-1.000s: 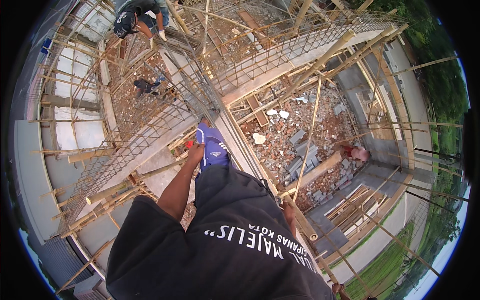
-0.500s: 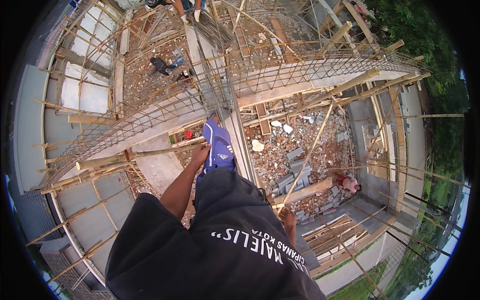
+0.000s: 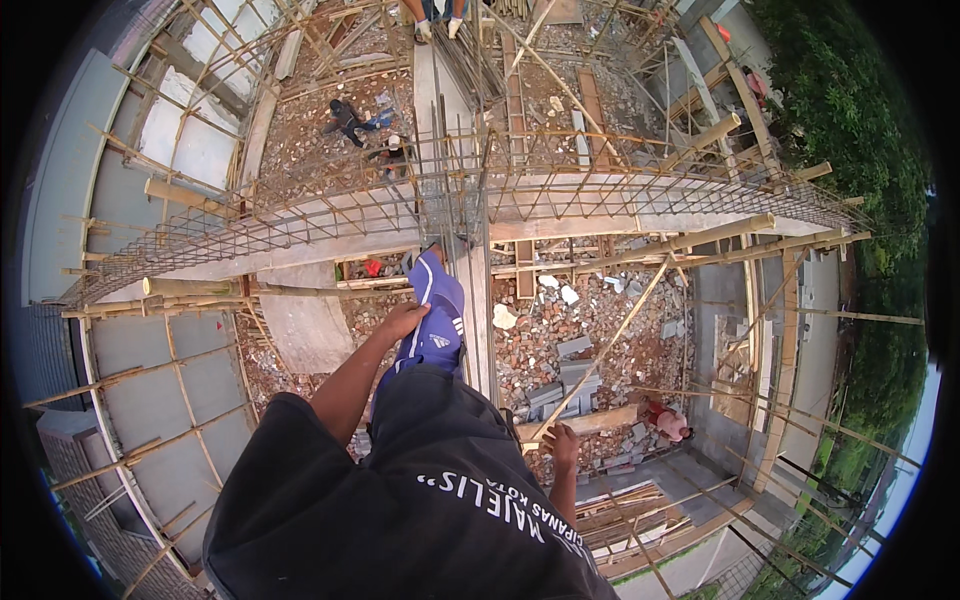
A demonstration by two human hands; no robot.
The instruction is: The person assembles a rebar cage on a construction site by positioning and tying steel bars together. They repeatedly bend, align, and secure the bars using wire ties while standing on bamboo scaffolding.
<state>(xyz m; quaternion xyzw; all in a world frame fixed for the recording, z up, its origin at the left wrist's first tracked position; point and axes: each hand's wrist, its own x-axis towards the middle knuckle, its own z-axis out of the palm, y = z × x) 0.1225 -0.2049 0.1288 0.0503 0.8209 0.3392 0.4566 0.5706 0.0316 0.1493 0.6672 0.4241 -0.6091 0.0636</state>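
Observation:
My left hand [image 3: 405, 321] is closed on the blue sports shorts [image 3: 442, 318] with white stripes, at my forward leg. That leg extends over a narrow board-sided beam form [image 3: 477, 340] with steel bars along it. To the right of my body, my right hand [image 3: 562, 444] is held low with its fingers loosely bent and apart. Close by are a thin bamboo pole [image 3: 610, 350] and a wooden plank [image 3: 597, 421]; whether the fingers touch either I cannot tell. The black shirt [image 3: 400, 500] hides my other leg.
A steel rebar cage [image 3: 640, 190] crosses ahead over boards. Bamboo poles [image 3: 720, 233] jut out at both sides. Far below lie rubble [image 3: 545, 345] and grey blocks [image 3: 575, 380]. Another person's gloved hands [image 3: 440, 28] show at the top; several people are below.
My view has shifted, so the beam and rebar cage now sit straighter. My right hand has come up and left, into fuller view. My left hand stays at the shorts.

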